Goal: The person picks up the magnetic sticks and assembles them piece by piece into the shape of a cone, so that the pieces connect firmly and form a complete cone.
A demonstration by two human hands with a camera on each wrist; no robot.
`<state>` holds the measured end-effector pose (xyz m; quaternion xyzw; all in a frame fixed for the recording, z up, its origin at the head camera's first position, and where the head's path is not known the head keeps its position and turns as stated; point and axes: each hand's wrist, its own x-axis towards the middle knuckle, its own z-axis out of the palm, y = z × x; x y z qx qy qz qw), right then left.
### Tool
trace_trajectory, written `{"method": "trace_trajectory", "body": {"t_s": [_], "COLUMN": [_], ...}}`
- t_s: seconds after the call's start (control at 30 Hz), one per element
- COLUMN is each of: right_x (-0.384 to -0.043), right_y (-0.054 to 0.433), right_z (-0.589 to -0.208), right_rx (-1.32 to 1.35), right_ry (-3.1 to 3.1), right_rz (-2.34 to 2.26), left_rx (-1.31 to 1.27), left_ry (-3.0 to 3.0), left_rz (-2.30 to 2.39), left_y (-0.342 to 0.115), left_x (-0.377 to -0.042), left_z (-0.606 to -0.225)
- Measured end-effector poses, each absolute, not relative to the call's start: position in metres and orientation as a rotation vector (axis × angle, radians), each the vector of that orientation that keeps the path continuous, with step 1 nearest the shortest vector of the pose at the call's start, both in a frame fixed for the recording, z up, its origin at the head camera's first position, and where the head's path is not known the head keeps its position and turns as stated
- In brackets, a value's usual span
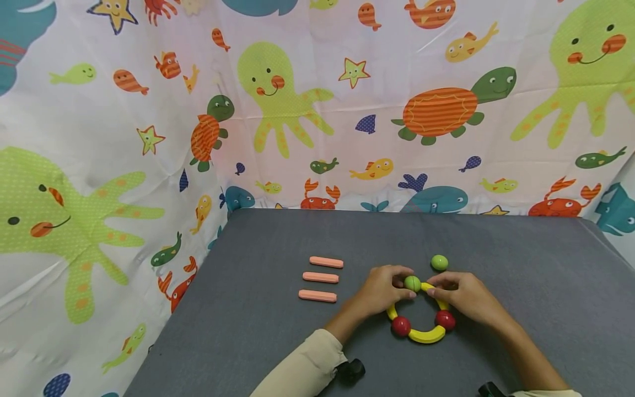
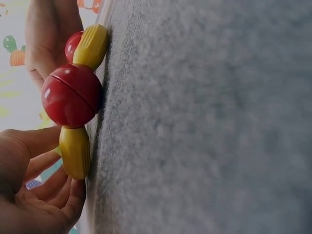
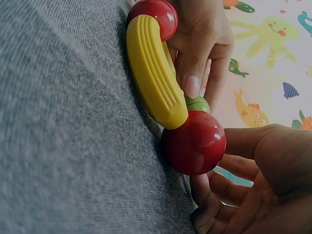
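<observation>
A ring of yellow curved pieces and red balls lies on the grey table, with a green ball at its far side. My left hand pinches that green ball between thumb and fingers. On the right, my right hand holds the upper right yellow curved piece, just beyond a red ball. The left wrist view shows a grooved yellow piece joined to a red ball. In the right wrist view a red ball partly hides the right fingertips.
A loose green ball sits behind the ring. To the left lie three pink sticks in a column on the grey table. A cloth printed with sea animals hangs behind and along the left side.
</observation>
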<state>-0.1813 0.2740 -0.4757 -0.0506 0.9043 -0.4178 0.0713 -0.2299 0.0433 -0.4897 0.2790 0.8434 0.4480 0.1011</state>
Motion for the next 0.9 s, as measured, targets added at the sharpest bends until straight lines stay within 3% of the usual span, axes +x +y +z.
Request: {"method": "trace_trajectory", "body": {"t_s": [0.9], "right_x": [-0.181], "right_y": [0.272], "right_z": [-0.477], "right_rx": [-0.142], "right_ry": [2.710], "right_rz": [-1.255], "left_rx": [0.580], "left_ry": [2.600], "left_rz": [1.440], "left_y": [0.022], "left_x": [-0.206], "left_z": [-0.484]}}
